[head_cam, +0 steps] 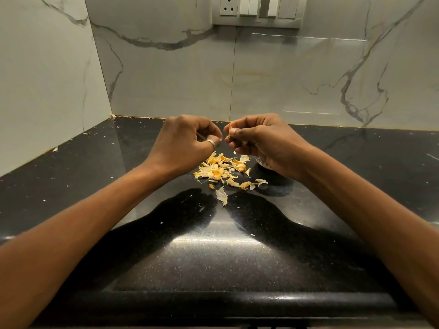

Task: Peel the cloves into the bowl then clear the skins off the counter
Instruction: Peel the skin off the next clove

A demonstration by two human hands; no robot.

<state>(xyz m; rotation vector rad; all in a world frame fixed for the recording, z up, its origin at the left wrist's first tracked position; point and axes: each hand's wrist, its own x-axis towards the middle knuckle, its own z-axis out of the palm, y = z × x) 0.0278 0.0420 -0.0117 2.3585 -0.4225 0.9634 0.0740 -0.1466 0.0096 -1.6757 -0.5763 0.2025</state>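
My right hand (259, 138) is raised above the black counter (213, 252) and pinches a small garlic clove (229, 136), with a strip of skin sticking up from it. Facing it, my left hand (187, 141) wears a ring and has its fingers curled, with a thin sliver showing by the fingers; what it holds is hidden. A pile of yellowish garlic skins (221, 170) lies on the counter below both hands. Only a small white patch of the bowl (262, 162) shows under my right wrist; its contents are hidden.
Marble-look walls close the counter at the back and left, meeting in a corner (111, 115). A switch panel (257, 10) sits high on the back wall. Tiny skin flecks dot the counter. The counter's rounded front edge (225, 302) runs across the bottom.
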